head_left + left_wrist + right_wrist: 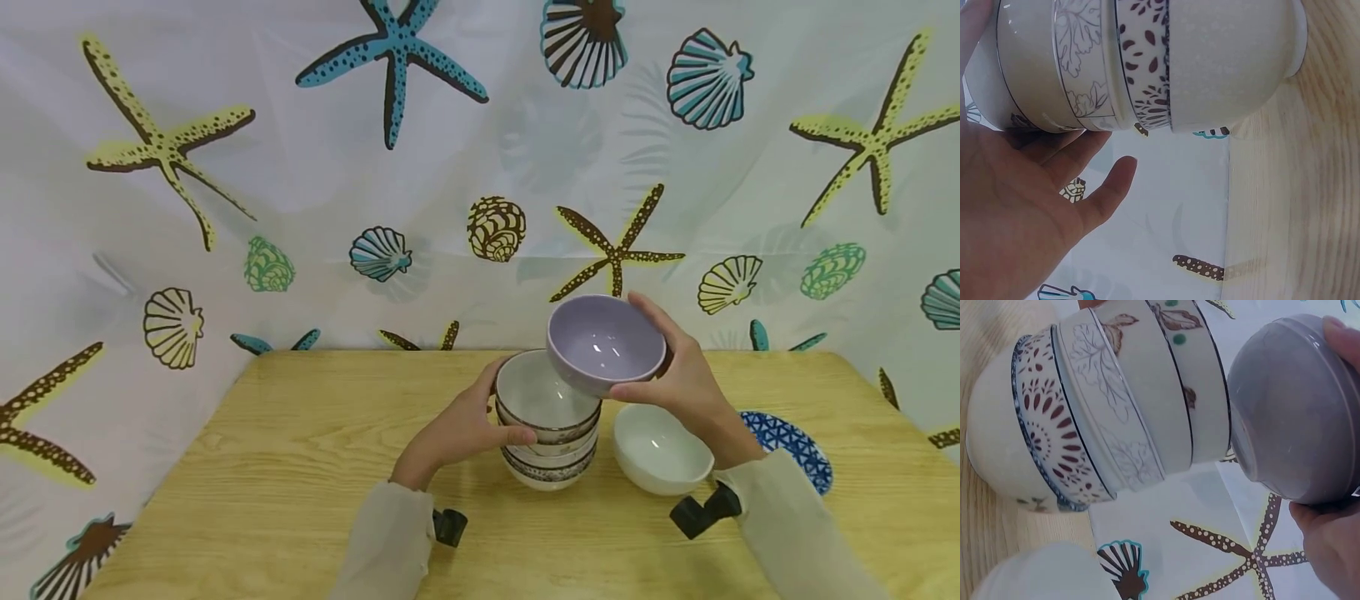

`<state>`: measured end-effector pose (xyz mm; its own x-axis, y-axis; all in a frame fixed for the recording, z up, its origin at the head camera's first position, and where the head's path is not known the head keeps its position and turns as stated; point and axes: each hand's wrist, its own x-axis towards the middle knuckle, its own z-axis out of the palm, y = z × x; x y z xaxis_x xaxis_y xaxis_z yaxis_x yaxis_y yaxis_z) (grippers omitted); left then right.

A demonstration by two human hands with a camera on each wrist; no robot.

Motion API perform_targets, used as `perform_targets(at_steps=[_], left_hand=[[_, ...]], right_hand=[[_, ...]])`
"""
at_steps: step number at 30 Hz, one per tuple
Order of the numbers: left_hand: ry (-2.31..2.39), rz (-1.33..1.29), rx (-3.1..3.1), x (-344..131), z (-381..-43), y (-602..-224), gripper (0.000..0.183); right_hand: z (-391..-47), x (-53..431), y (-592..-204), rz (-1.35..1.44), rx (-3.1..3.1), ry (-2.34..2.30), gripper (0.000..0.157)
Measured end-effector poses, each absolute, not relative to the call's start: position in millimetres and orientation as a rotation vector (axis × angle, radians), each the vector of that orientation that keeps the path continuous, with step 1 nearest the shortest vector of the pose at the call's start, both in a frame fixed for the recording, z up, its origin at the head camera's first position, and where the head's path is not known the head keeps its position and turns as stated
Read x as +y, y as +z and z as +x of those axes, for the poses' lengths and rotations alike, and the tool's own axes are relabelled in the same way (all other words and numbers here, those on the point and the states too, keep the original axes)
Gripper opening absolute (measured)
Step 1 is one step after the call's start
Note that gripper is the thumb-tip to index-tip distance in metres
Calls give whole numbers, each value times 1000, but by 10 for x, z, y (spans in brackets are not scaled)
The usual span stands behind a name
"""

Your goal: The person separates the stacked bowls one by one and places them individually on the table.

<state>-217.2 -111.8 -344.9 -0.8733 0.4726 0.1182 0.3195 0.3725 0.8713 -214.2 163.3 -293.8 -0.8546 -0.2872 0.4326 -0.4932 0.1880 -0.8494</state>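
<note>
My right hand (686, 379) grips a purple bowl (606, 337) by its rim, thumb on the near side and fingers on the far side. The bowl is tilted over the right edge of a stack of patterned white bowls (551, 454). In the right wrist view, the purple bowl's foot (1249, 447) is close to the rim of the stack's top bowl; I cannot tell if they touch. My left hand (463, 425) holds the stack's upper part from the left, its thumb on the near side. Some of its fingers are hidden behind the bowls in the left wrist view.
A plain white bowl (660, 450) stands on the wooden table (300, 467) just right of the stack. Farther right, a blue-and-white patterned plate (798, 450) is partly hidden by my right forearm. A sea-print cloth (442, 300) hangs behind the table.
</note>
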Motion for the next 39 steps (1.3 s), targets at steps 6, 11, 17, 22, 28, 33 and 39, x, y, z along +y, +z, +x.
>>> perform_targets(at_steps=[6,11,17,22,28,33,39], left_hand=[[1499,714,2493,-1110,-2178,-3465,111],[1490,720,2509,-1111,-2178,-3458,111],[1491,723,2502,-1106,-2174,-3455,112],[1496,716,2496,-1105,-2171,-3450,114],[1494,708,2504,-1102,-2177,-3457,115],[1492,691,2511,-1098,-2179,-3456,115],[1494,699,2512,-1101,-2179,-3454,113]], right_hand=[[-2115,1790,-2963,704,-2284,1683,100],[-2100,1888,-2989,643,-2318,1626,100],[-2071,1986,-3035,592,-2319,1660,100],[-2043,2068,-3090,588,-2281,1698,98],[-2010,2210,-3157,530,-2331,1572,97],[-1996,2350,-3239,472,-2357,1480,98],[-1966,2526,-3312,373,-2388,1430,98]])
